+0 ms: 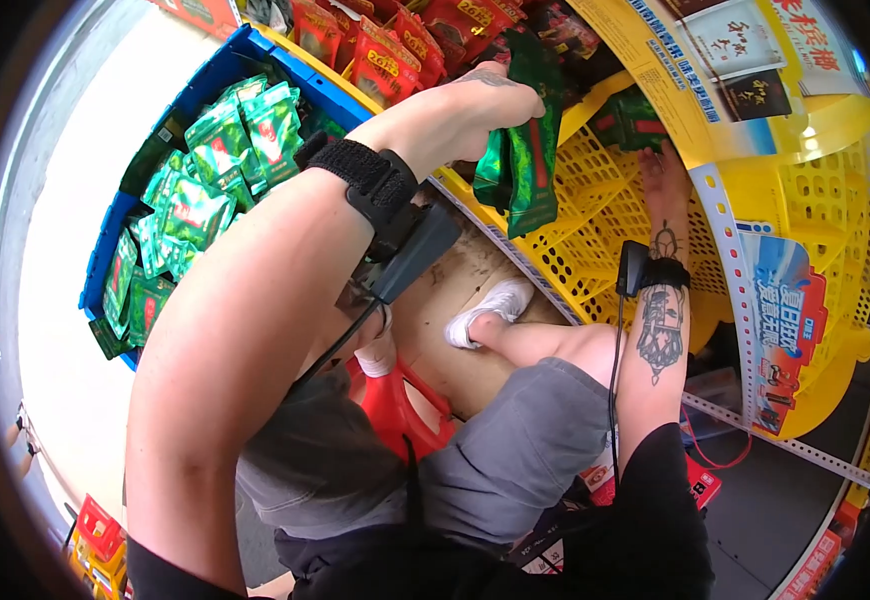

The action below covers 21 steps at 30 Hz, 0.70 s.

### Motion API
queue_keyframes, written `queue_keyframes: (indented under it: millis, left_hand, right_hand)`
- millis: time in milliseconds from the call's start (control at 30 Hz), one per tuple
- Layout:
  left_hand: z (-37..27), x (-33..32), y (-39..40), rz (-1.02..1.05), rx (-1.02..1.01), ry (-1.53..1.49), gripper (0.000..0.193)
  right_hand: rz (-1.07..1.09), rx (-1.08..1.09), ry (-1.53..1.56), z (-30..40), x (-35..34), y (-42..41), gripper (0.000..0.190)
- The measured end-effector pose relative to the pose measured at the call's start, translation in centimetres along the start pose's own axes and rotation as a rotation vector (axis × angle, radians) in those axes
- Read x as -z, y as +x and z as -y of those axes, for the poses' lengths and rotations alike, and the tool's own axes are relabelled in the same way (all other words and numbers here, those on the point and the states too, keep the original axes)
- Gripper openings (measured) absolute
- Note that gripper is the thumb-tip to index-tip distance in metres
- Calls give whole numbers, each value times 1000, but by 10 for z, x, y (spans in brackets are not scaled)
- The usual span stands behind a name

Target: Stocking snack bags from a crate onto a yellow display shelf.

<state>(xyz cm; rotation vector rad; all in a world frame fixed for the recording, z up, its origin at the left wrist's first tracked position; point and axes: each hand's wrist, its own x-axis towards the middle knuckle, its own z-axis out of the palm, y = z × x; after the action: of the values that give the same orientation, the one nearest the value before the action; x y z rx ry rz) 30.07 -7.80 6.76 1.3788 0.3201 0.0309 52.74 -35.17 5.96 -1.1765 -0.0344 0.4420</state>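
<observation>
My left hand (499, 105) reaches across to the upper middle and grips green foil packets (536, 165) with a red stripe, which hang down over a yellow perforated plastic rack (592, 232). In the rack's far part lie more dark green packets (630, 124). The fingers of my right hand (660, 172) are spread at the near edge of those packets and seem to touch them, without closing around them. To the left, a blue plastic crate (109, 247) holds many green packets (195, 206) like those in my left hand.
Red packets (386, 64) fill a compartment beyond the crate. A printed yellow display panel (675, 82) curves along the right. Below me are a red plastic stool (405, 412) and my white shoe (502, 304). Cables hang from the straps on both my wrists.
</observation>
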Motion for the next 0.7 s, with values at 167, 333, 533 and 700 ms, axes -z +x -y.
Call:
queue_keyframes:
  millis: [167,333,533,700]
  left_hand:
    - [-26,-15,-5,-122,265,-112,36]
    - [-47,-19,-16,-158,368,-141,34]
    - [-40,-21,-11,-190,380,-118,31]
    - [-40,-21,-10,-173,373,-93,40]
  right_hand:
    - [-119,49,-17,-17,17,21,47]
    - [-152,-93,-60,-24,24,32,51]
    - [-79,-153,-216,-40,4,30,59]
    - [-88,-167,-224,-47,-6,31,63]
